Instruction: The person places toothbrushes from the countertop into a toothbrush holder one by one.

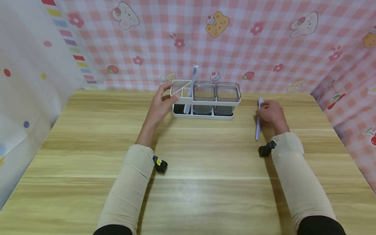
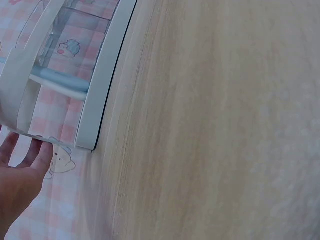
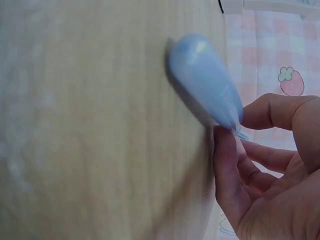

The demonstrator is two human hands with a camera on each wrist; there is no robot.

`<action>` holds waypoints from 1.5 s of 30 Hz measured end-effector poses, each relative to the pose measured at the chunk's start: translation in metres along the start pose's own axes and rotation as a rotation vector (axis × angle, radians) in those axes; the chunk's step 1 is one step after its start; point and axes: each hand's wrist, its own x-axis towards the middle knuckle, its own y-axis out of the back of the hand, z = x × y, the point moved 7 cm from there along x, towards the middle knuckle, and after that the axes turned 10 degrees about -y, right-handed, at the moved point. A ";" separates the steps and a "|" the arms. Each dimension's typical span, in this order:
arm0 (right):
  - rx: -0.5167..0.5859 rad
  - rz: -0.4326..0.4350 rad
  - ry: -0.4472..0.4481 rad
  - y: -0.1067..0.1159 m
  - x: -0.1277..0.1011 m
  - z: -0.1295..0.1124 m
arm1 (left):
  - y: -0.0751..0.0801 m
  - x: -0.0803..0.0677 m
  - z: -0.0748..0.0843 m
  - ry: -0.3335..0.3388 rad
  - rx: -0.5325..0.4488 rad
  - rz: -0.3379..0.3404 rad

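Note:
A white toothbrush holder point(image 1: 202, 102) with two tiers stands near the back of the table. My left hand point(image 1: 159, 106) grips its left end, thumb at the front and fingers round the side. A light blue and white toothbrush point(image 1: 192, 80) leans upright in a left compartment; its handle point(image 2: 60, 80) shows in the left wrist view. Two clear grey cups point(image 1: 204, 92) fill the holder's right part. To the right of the holder, my right hand point(image 1: 271, 113) pinches a purple toothbrush point(image 1: 258, 130) between thumb and fingers, with its handle end point(image 3: 200, 75) pointing toward me, close over the table.
The wood-grain table point(image 1: 188, 182) spreads out in front of both arms. A pink checked cloth point(image 1: 164, 42) with cartoon prints hangs right behind the table's back edge. White dotted cloth point(image 1: 26, 85) hangs at the left. Small black cameras point(image 1: 160, 164) sit on both wrists.

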 end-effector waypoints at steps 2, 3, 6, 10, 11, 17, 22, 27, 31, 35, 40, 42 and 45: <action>0.059 -0.003 -0.019 0.000 0.002 0.002 | 0.000 0.000 -0.001 -0.002 0.002 0.001; 0.088 -0.002 -0.027 0.000 0.002 0.003 | 0.000 0.000 -0.001 -0.004 0.002 0.001; 0.165 0.006 -0.040 0.001 0.004 0.004 | 0.000 0.000 0.000 -0.009 0.003 0.002; 0.234 0.009 -0.049 0.000 0.004 0.003 | 0.001 0.000 0.000 -0.006 0.011 0.003; 0.255 0.006 -0.055 0.000 0.003 0.003 | 0.001 0.000 0.000 -0.005 0.013 0.003; 0.349 0.001 -0.081 0.001 -0.002 0.000 | 0.001 0.001 0.000 -0.002 0.007 0.001; 0.475 -0.005 -0.060 0.006 -0.007 -0.009 | 0.000 0.002 0.002 -0.006 0.004 0.002; 0.585 -0.012 -0.018 0.010 -0.012 -0.019 | 0.001 0.002 0.002 -0.005 0.018 -0.001; 0.584 -0.008 -0.001 0.009 -0.017 -0.023 | 0.001 -0.001 0.000 0.014 0.015 -0.008; 0.591 0.002 0.001 0.008 -0.022 -0.025 | 0.000 -0.004 -0.003 0.026 -0.002 -0.010; 0.651 0.024 0.056 0.014 -0.030 -0.036 | 0.000 -0.002 -0.004 0.025 -0.009 -0.010; 0.665 0.029 0.083 0.017 -0.033 -0.041 | 0.000 -0.002 -0.003 0.025 -0.007 -0.007; 0.674 0.035 0.115 0.021 -0.037 -0.049 | 0.000 -0.001 -0.002 0.018 0.000 -0.006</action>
